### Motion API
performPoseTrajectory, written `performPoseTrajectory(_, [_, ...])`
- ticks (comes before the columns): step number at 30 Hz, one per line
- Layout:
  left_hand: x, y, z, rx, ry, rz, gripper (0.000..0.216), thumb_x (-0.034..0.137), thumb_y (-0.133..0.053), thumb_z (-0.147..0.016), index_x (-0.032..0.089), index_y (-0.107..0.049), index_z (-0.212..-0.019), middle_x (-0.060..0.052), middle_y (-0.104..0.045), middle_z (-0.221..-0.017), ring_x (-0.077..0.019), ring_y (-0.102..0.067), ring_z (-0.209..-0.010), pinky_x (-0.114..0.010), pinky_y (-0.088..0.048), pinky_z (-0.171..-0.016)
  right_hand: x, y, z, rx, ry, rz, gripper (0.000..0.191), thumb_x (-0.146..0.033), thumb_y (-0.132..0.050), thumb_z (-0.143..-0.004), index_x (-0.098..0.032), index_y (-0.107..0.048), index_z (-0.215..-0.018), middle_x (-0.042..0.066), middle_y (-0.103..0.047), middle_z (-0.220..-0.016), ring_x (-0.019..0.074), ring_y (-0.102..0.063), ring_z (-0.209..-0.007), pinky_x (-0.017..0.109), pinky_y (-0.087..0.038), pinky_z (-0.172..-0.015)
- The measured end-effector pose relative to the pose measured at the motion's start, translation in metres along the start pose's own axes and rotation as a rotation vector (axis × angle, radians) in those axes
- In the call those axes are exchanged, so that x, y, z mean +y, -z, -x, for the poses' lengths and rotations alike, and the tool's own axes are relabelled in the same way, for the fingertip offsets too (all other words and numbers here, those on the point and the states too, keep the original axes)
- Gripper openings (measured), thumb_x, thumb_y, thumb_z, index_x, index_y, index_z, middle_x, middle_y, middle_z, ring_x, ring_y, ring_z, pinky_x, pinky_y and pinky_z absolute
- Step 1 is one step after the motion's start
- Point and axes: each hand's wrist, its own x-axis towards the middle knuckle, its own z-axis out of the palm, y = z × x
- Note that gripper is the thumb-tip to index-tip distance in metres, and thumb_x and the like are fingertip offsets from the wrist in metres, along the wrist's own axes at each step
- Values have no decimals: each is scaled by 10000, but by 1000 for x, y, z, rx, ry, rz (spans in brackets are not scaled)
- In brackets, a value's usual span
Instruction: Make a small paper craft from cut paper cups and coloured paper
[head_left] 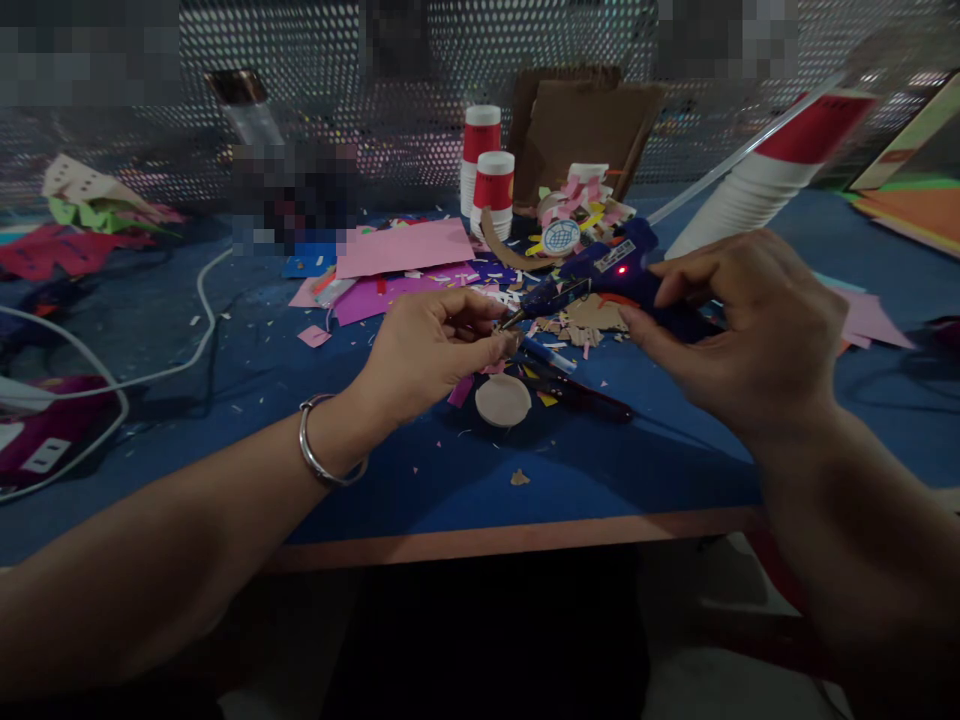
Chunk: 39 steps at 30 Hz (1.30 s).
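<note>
My right hand (750, 320) is wrapped round a dark blue hot glue gun (615, 265) with a small red light lit. A long clear glue stick (750, 145) sticks out of its back, slanting up to the right. The nozzle points left and reaches the fingertips of my left hand (442, 345). Those fingers are closed in a pinch; a small brownish bit shows between them, too hidden to name. Just below lies a round cardboard disc (503, 400) on the blue table (420, 490). Dark-handled scissors (592, 395) lie beside it.
Paper scraps (585, 325) and pink sheets (405, 248) cover the table's middle. Stacked paper cups (493, 190) and a cardboard box (577, 130) stand behind, against a perforated metal panel. More cups (780, 170) lean at right. A white cable (202, 290) and purple power strip (52, 430) lie left.
</note>
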Motion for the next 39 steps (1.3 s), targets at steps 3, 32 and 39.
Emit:
performPoseTrajectory(3, [0,0,0,3,13,10,302,200,-886,-735,147,-732,-989,-44,-773,-838,-173,-745,-760,-333,-609,-787,0,-1,0,4,19,2,223,-343,-744,-904,-259,-547,-845,20,-671,-813,233,-643,-804,410,-556,-755])
performPoseTrajectory(32, [4,7,-8,204,-65,337,267,59,-831,-709,151,-718,-933,-27,-744,-920,-152,-716,-922,-315,-593,-920,40,-6,3,7,-357,145,265,-324,-822,-702,-243,-598,-819,6,-654,-816,173,-578,-689,360,-471,-671])
performPoseTrajectory(39, [8,11,-2,183,4,340,284,43,-794,-734,160,-706,-978,-57,-788,-968,-169,-753,-904,-273,-594,-752,78,-12,8,-208,-697,239,329,-262,-901,-610,-232,-610,-761,-35,-575,-674,154,-532,-627,320,-391,-637])
